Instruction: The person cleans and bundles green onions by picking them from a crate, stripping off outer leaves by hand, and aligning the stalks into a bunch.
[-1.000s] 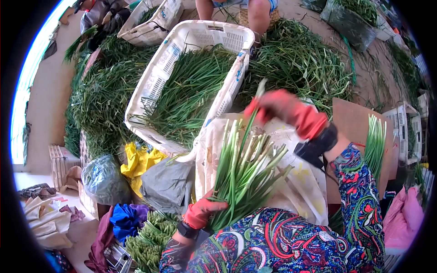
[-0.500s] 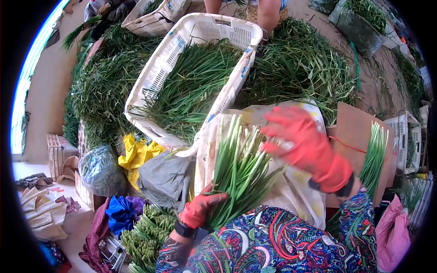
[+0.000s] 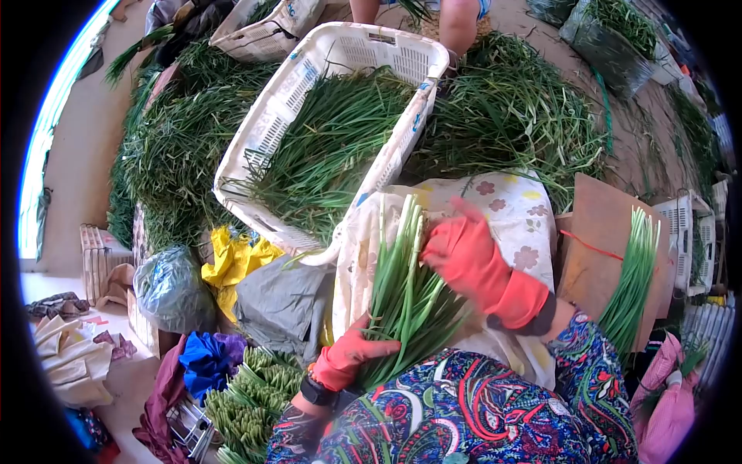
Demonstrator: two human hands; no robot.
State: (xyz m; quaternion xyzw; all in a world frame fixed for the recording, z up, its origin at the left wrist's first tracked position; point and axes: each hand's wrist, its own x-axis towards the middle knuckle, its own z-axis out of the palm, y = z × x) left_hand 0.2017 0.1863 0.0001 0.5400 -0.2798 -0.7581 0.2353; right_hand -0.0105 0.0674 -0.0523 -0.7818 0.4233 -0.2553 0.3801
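Observation:
My left hand (image 3: 352,357), in a red glove, is closed round the leafy lower part of a bunch of garlic chives (image 3: 406,298). The pale stem ends point away from me over a flowered cloth (image 3: 524,220) on my lap. My right hand (image 3: 475,263), also red-gloved and slightly blurred, is at the bunch's upper right. Its fingers are curled against the stems, with one finger sticking up; the fingertips are partly hidden. To the right, a neat bundle of garlic chives (image 3: 632,278) lies on a brown board (image 3: 591,224).
A white plastic crate (image 3: 259,124) of loose greens stands ahead, between two heaps of greens (image 3: 185,139) (image 3: 518,116). Tied bundles (image 3: 251,402) lie at lower left, near a blue cloth (image 3: 205,363) and a stuffed plastic bag (image 3: 176,290). Another person's legs (image 3: 457,23) are beyond the crate.
My right hand has moved left and slightly down, from beside the stems to against them, and its spread fingers have curled in. My left hand keeps its hold on the bunch.

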